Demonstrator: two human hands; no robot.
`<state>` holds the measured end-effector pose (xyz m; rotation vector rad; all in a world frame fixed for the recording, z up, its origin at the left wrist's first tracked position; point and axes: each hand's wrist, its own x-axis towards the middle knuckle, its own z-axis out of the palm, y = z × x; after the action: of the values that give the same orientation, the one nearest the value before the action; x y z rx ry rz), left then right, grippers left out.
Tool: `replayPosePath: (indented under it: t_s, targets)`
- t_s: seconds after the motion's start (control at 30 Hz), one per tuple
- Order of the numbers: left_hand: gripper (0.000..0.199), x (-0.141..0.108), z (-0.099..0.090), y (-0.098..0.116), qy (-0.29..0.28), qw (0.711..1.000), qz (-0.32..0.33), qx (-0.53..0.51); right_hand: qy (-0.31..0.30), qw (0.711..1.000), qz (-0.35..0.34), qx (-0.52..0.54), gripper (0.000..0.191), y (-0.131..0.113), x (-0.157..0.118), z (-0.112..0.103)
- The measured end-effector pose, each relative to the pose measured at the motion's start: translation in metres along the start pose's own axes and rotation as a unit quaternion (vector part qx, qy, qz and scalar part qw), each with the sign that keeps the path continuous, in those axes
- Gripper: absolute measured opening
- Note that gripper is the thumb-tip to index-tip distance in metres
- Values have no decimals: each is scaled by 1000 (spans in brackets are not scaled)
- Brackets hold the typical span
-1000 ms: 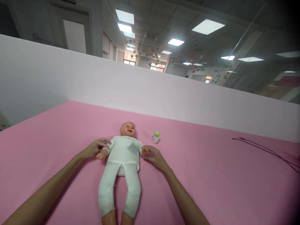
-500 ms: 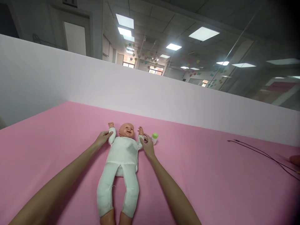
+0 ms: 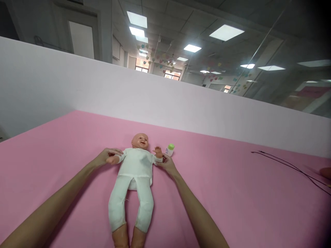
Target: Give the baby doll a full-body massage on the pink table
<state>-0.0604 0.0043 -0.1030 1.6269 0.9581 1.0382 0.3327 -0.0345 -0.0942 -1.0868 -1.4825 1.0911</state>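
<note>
A baby doll (image 3: 136, 163) in a white top and trousers lies on its back, its head toward the far side and its bare feet toward me. My left hand (image 3: 106, 156) has its fingers over the doll's arm on the left, near the wrist, and the doll's hand sticks out below them. On the other side, my right hand (image 3: 168, 164) grips the doll's other sleeve close to the wrist, with the doll's small fingers pointing up. Just beyond my right hand stands a small white bottle (image 3: 170, 150) with a green cap.
The pink tabletop (image 3: 219, 179) reaches back to a low white partition (image 3: 168, 103). Thin dark cords (image 3: 292, 167) lie at the right, near a reddish-brown thing (image 3: 325, 172) cut off by the frame edge. Glass rises above the partition.
The doll's left-side arm has swung from raised beside the head to out and down, with my left hand following. My right hand and the other doll arm have moved slightly outward and down.
</note>
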Motion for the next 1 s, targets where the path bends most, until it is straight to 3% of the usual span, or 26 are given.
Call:
replayPosePath:
  t_s: [0.1,0.17,0.23,0.33,0.47,0.63,0.73,0.87,1.0]
  targets:
    - [16,-13,-2,-3,-73,996,18,45,-55,996,-39,-49,23,0,-15,-2]
    - [20,-16,0,-5,-79,993,35,76,-71,993,-60,-76,15,2,-20,1]
    - [21,-17,3,-6,-75,992,57,84,-60,993,-68,-81,18,4,-22,6]
    - [27,-14,11,-5,-10,998,47,35,-6,998,-37,-48,29,9,-18,16]
    - [53,4,29,-2,101,993,9,-63,74,997,1,-32,37,17,-3,23]
    - [67,40,46,-6,159,977,-115,-79,125,990,39,-55,43,23,17,22]
    - [61,50,43,-8,155,975,-143,-65,123,989,53,-56,43,24,23,21]
    - [57,40,30,-7,151,976,-132,-89,102,993,45,-33,44,19,16,15]
    - [59,20,14,-8,267,947,-111,-141,138,990,32,8,51,14,-6,1]
